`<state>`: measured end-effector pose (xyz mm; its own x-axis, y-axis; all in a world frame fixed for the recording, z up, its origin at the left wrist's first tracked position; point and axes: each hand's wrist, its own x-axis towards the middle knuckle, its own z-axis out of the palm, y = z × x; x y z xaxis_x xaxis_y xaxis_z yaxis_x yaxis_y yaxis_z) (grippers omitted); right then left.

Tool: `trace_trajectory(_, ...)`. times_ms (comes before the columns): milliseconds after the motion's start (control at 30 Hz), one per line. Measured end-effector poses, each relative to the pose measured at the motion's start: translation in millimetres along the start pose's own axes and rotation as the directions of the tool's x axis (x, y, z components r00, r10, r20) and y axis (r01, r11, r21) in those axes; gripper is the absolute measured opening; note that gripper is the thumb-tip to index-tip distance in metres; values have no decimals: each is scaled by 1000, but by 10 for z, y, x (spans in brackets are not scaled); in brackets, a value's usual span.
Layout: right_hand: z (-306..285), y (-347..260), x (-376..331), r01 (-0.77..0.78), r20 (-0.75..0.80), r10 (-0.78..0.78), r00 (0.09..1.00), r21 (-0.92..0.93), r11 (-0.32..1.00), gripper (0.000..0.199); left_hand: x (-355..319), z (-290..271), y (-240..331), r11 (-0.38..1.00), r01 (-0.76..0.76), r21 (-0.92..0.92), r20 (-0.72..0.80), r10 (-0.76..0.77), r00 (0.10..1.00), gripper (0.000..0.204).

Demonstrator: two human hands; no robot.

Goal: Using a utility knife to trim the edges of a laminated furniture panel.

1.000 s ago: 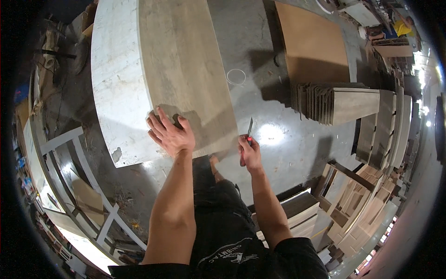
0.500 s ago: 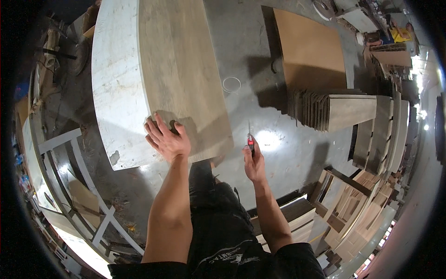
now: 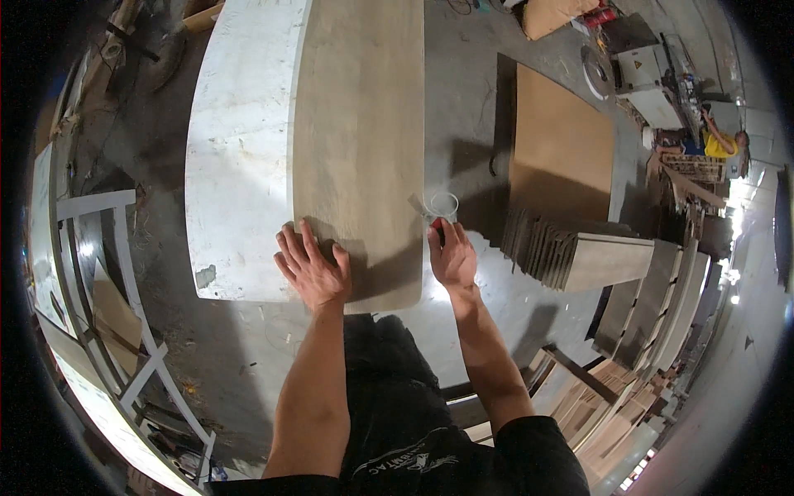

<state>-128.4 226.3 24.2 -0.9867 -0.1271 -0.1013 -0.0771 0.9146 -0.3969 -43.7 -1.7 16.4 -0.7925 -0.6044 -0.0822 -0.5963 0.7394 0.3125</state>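
Note:
My left hand (image 3: 314, 269) lies with its fingers spread on the near part of a long greyish-brown wood-grain panel (image 3: 357, 124). Its fingertips reach toward the panel's left edge. The panel rests on a white, scuffed tabletop (image 3: 240, 149) that shows along its left side. Just off the panel's right edge, my right hand (image 3: 454, 258) is closed around a slim red-and-dark utility knife (image 3: 437, 223). The knife's thin front end points up and left to the panel's edge; whether it touches is too small to tell. Most of the handle is hidden in my fingers.
A stack of boards (image 3: 579, 256) with a brown sheet (image 3: 562, 140) behind it stands to the right. A thin white ring (image 3: 444, 204) shows beyond my right hand. At the left is a grey frame (image 3: 136, 273). A person in yellow (image 3: 719, 145) is far right.
My right hand has moved forward with the knife, up to the panel's right edge. My left hand stays flat on the panel. The whole view has shifted.

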Motion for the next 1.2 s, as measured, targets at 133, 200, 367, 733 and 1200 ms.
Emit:
trace_trajectory(133, 48, -74, 158, 81, -102, -78, 992, 28, 996, 31, 26, -35, 6, 999, 12, 30, 50, -14, 999, 76)
trace_trajectory(200, 61, -109, 224, 115, -138, -117, 984, -18, 993, 31, 33, -44, 6, 999, 21, 39, 58, -24, 998, 75)
trace_trajectory(367, 36, -136, 671, 195, -47, -207, 977, -180, 964, 32, 42, -51, 2, 999, 31, 12, 66, -31, 997, 76)
trace_trajectory(733, -2, -506, 3425, 118, -47, -121, 992, -63, 991, 40, 78, -102, 62, 999, -43, -20, -83, 42, 996, 74)
trace_trajectory(1200, -209, -683, 4862, 68, 108, -71, 992, 26, 997, 53, 84, 23, 63, 999, 20, 39, -99, -16, 995, 71)
